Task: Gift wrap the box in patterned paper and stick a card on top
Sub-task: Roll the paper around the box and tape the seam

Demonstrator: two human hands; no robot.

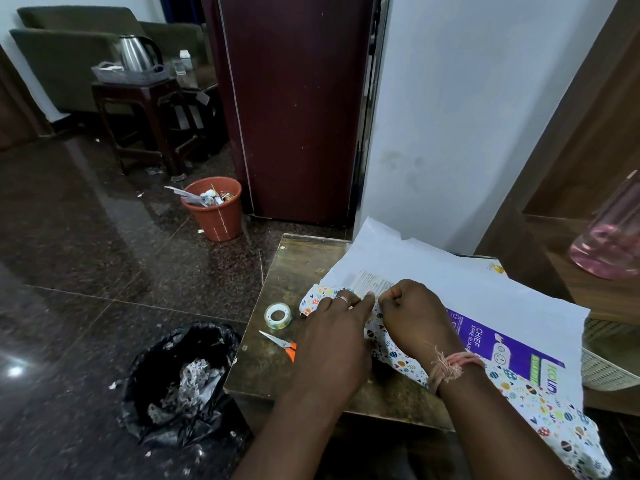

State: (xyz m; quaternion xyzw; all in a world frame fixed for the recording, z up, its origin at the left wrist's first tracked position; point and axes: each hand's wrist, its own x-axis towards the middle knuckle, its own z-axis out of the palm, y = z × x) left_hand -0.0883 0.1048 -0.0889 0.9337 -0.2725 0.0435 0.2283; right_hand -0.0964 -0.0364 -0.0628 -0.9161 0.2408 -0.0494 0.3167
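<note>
Lying flat on the small wooden table (277, 271), the box (502, 344) rests on the white underside of the patterned paper (450, 271). Its purple printed face is up. Long axis runs diagonally: the far end sits near the table's middle under the hands, the near end points toward the lower right, beyond the table edge. The paper's printed side shows where its near flap is folded up against the box's long side.

Left hand (341, 313): back upward, forearm entering from bottom centre, fingers laid fairly straight and close together on the folded paper edge at the box's far corner; grip spread flat, pressing. A ring shows on one finger.

Right hand (408, 306): back upward, fingers curled under, knuckles raised, fingertips meeting the left hand's at the same paper edge; grip pinching the paper edge. A thread band circles the wrist.

Both hands touch at the fingertips, forearms converging in a V.

Tape roll (278, 315) lies flat just left of the left hand. Orange-handled scissors (280, 342) lie near it, blades pointing left, handles partly hidden by the left forearm.
</note>
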